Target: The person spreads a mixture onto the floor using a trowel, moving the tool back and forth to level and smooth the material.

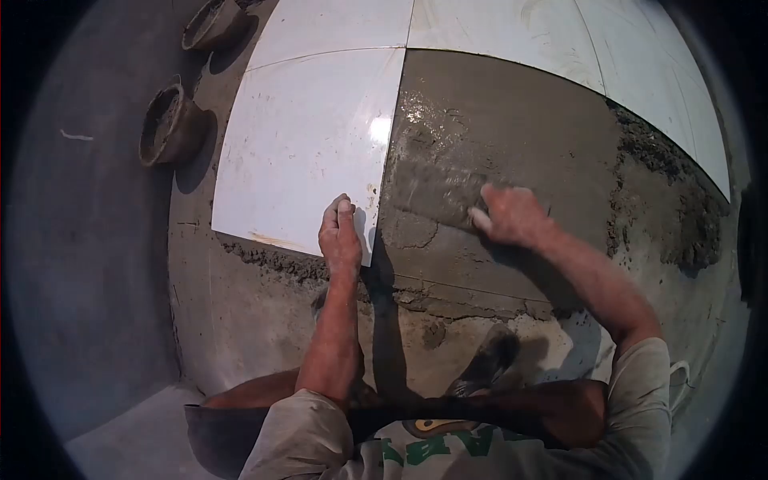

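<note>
My right hand (512, 216) grips a flat trowel (436, 188), its blade coated in mortar and lying on the wet mortar bed (528, 128). Motion blurs the blade a little, and the fingers hide its handle. My left hand (342, 232) is closed over the lower right part of a white tile (308, 144), close to the tile's edge. Whether anything is inside those curled fingers cannot be seen. The mortar bed borders this tile on its right side and is smooth in its upper part, with rougher, wetter patches around the trowel.
More white tiles (496, 28) lie along the far side of the mortar. Two mortar-stained buckets, a nearer one (172, 128) and a farther one (212, 24), stand at the left by the grey wall (80, 224). Crumbly mortar (680, 192) is heaped at the right.
</note>
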### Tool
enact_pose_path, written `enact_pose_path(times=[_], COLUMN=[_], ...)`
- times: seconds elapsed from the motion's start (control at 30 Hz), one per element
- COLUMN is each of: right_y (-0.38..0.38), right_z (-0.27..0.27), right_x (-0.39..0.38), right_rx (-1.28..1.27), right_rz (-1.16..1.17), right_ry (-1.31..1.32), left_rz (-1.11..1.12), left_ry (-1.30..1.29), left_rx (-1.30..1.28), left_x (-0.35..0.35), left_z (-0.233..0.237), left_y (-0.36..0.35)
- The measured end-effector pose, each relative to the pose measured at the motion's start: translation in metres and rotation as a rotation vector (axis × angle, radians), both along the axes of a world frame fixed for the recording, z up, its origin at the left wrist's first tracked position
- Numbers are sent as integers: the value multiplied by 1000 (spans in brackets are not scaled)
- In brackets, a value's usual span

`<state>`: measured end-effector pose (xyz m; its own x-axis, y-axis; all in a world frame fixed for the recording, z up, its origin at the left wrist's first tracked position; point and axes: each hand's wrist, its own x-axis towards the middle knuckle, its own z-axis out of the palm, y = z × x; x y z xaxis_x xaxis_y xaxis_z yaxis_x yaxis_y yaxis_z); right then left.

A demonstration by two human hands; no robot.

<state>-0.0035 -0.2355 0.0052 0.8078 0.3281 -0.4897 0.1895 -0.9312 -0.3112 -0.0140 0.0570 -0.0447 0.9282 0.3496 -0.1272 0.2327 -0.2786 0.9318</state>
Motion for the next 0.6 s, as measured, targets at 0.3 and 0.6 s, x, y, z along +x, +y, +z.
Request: enact_pose_path(times=[0.3, 0.6], right_y=[-36, -22], right_z=[6, -12], right_x=[78, 92], right_rx=[-60, 100], right_rz=[-338, -128], right_ry=[-185, -76], left_rz=[16, 48], left_ry=[-22, -7], left_rx=[57, -42], left_x=[-4, -7], left_z=[-12, -7], left_y=[11, 7])
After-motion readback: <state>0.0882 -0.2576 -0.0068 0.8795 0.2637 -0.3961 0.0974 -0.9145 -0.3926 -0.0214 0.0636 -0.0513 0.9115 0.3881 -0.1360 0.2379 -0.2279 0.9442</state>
